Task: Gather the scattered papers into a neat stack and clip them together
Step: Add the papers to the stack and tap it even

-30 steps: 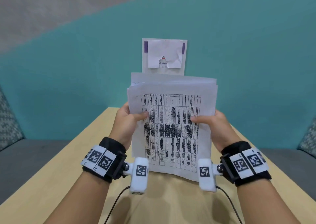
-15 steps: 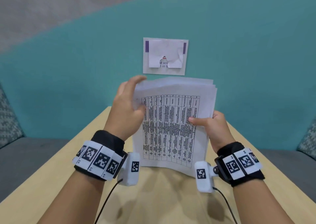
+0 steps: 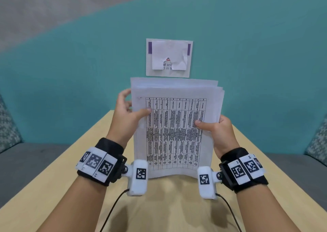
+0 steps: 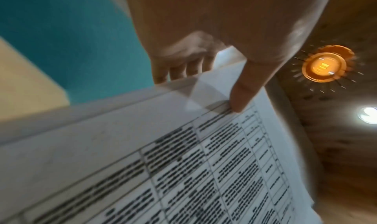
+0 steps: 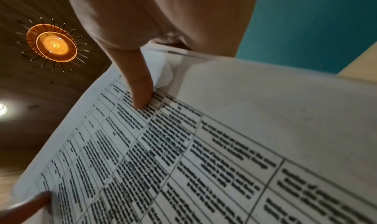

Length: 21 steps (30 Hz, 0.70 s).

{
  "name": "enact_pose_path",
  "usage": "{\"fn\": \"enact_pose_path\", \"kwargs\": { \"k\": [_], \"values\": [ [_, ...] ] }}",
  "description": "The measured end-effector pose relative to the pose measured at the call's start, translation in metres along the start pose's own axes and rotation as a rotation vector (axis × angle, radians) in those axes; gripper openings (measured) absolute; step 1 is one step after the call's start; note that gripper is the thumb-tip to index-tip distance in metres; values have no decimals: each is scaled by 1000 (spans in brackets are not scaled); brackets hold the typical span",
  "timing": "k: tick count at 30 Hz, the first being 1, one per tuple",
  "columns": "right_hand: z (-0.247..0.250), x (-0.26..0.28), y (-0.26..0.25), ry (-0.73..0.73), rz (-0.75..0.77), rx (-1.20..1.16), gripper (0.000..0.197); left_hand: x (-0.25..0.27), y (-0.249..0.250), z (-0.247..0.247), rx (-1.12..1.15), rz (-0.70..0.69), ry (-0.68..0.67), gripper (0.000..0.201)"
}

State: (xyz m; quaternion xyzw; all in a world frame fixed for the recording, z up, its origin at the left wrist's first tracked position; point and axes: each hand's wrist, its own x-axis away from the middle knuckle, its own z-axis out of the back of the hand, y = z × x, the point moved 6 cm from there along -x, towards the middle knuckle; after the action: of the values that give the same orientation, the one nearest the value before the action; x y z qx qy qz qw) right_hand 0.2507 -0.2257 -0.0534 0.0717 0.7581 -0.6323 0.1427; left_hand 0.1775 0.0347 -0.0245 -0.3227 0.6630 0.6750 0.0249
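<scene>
A stack of white papers (image 3: pixel 174 130) stands upright on its bottom edge on the wooden table (image 3: pixel 168 207), its front sheet printed with a black table. My left hand (image 3: pixel 127 113) grips the stack's left side, thumb on the front sheet and fingers behind. My right hand (image 3: pixel 215 129) grips the right side the same way. The top edges of the sheets fan apart unevenly. In the left wrist view the papers (image 4: pixel 183 163) fill the frame below my left hand (image 4: pixel 204 76). In the right wrist view my right hand (image 5: pixel 146 76) pinches the papers (image 5: pixel 204 147). No clip is in view.
A teal wall (image 3: pixel 70 72) rises behind the table, with a white notice (image 3: pixel 169 58) stuck to it above the stack. Grey bench seats (image 3: pixel 26 161) with patterned cushions flank the table on both sides. An orange ceiling lamp (image 4: pixel 324 64) shows in both wrist views.
My left hand, which had been raised near the stack's top left corner half a second ago, has come back down to grip the left side. The stack's top edges look more even.
</scene>
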Motion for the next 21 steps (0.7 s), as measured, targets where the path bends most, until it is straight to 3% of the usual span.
{"fn": "enact_pose_path", "kwargs": {
  "k": [2,5,11,21],
  "values": [
    [-1,1,-2,-2,5,-9,30,1,-9,-3,30,92,-49,45],
    [-4,0,-5,13,30,-6,32,2,-11,-6,16,87,-42,31],
    [-4,-2,-7,50,58,41,33,3,-10,-7,4,37,-16,29],
    [-4,0,1,20,-24,55,44,9,-35,-13,31,223,-56,31]
  ]
}}
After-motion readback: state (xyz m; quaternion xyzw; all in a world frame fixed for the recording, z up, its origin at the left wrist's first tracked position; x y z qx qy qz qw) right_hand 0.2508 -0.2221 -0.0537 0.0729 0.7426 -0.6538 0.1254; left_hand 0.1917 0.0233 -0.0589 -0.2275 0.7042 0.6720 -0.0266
